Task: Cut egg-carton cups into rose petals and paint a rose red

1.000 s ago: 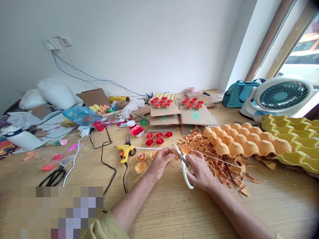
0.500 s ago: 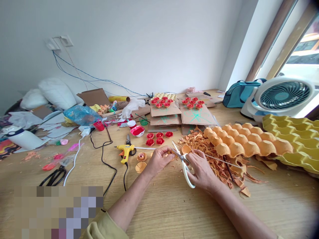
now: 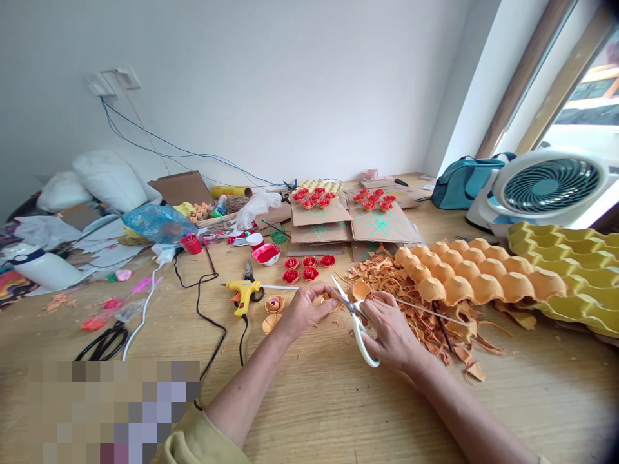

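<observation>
I see two bare hands over the wooden table [image 3: 338,412], both with a closed grip. The right hand [image 3: 389,332] holds one pair of scissors [image 3: 355,308] by the white handles, and the blades point away to the left, a little apart. The left hand [image 3: 309,310] pinches a small orange piece [image 3: 333,305] close to these blades; the fingers hide most of it. Just beyond the scissors there is one orange cup [image 3: 360,289], its hollow side visible. On the left lie one yellow glue gun [image 3: 245,296], one open orange cup piece [image 3: 271,323] and, behind this piece, one orange flower [image 3: 275,303] with a curled centre. On the right there is a heap of orange scraps [image 3: 411,319], too many to count, and next to it two egg trays: an orange tray [image 3: 478,270] with its bumps upward, and a yellow tray [image 3: 570,274]. Farther, five red roses [image 3: 309,261] stand in two rows, three behind and two in front. Beyond them are two containers: a white bowl [image 3: 265,254] with red paint inside, and a small white tub [image 3: 255,241], whose inside I cannot see clearly. Still farther, two groups of red flowers [image 3: 316,198] rest on cardboard sheets [image 3: 384,224], about seven in each group, but they overlap.
</observation>
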Demonstrator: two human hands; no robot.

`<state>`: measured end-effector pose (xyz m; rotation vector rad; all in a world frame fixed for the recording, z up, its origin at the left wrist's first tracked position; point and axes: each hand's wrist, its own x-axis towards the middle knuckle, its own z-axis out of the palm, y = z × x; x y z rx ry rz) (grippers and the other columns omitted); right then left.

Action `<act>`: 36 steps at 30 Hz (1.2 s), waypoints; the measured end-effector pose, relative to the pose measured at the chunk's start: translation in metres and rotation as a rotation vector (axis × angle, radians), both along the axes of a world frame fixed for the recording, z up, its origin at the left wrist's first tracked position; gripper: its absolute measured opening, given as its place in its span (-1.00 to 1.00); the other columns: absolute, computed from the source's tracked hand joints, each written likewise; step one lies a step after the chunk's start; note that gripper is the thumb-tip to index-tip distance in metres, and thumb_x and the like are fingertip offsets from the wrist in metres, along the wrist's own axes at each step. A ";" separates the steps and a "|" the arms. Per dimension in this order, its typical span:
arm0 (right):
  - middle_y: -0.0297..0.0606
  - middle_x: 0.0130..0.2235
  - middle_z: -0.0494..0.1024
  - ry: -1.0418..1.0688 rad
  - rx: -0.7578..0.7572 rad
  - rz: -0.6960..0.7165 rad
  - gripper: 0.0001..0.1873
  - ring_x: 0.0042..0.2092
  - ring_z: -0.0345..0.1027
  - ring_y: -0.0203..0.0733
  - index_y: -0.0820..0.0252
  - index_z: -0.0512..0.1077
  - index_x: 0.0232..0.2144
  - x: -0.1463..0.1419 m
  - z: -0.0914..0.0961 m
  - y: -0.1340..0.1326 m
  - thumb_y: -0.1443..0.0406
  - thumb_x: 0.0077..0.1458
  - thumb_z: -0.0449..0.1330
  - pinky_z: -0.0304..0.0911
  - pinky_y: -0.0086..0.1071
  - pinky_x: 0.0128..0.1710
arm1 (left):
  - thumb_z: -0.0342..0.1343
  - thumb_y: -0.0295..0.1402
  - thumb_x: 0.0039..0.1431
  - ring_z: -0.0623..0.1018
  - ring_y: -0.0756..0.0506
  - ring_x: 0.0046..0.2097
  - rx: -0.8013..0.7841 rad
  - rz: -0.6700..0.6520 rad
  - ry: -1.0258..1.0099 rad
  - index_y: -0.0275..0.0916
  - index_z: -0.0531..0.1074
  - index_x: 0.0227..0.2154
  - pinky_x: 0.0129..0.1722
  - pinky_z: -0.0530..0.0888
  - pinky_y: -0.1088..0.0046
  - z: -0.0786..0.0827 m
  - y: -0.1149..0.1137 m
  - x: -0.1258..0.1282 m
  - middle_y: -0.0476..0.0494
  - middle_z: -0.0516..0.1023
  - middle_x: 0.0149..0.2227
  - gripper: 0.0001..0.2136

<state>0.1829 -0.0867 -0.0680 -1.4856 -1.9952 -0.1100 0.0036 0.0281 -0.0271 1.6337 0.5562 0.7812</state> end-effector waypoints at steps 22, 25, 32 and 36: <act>-0.40 -0.55 0.26 0.263 -0.056 -0.108 -0.66 -0.46 0.15 -0.24 0.10 0.12 -0.57 0.002 -0.015 0.010 0.24 0.24 0.07 0.16 -0.33 -0.31 | 0.27 -0.29 0.04 0.53 -0.10 -0.25 0.082 -0.034 0.103 -0.26 0.57 -0.35 -0.19 0.40 0.42 -0.001 0.012 -0.005 -0.14 0.61 -0.32 -0.84; -0.39 -0.53 0.29 0.430 -0.106 -0.097 -0.68 -0.45 0.16 -0.24 0.12 0.21 -0.54 0.001 -0.011 0.008 0.18 0.24 0.08 0.13 -0.37 -0.40 | 0.33 -0.25 -0.02 0.52 -0.06 -0.29 -0.034 -0.060 0.077 -0.26 0.51 -0.33 -0.23 0.39 0.44 -0.002 0.011 -0.005 -0.11 0.58 -0.33 -0.77; -0.30 -0.33 0.46 0.873 -0.150 0.050 -0.73 -0.30 0.34 -0.17 0.12 0.38 -0.24 -0.004 0.000 0.006 0.07 0.15 0.23 0.31 -0.32 -0.28 | 0.32 -0.28 -0.01 0.46 -0.01 -0.34 0.048 -0.100 0.224 -0.22 0.37 -0.26 -0.32 0.34 0.49 -0.005 0.000 -0.002 0.00 0.45 -0.38 -0.70; -0.27 -0.25 0.49 0.995 -0.195 0.133 -0.68 -0.20 0.38 -0.13 0.09 0.37 -0.16 -0.006 -0.004 0.007 0.09 0.11 0.29 0.31 -0.29 -0.17 | 0.27 -0.35 0.02 0.44 -0.02 -0.32 0.171 -0.136 0.331 -0.21 0.38 -0.22 -0.31 0.33 0.48 -0.010 -0.008 0.001 0.02 0.44 -0.39 -0.74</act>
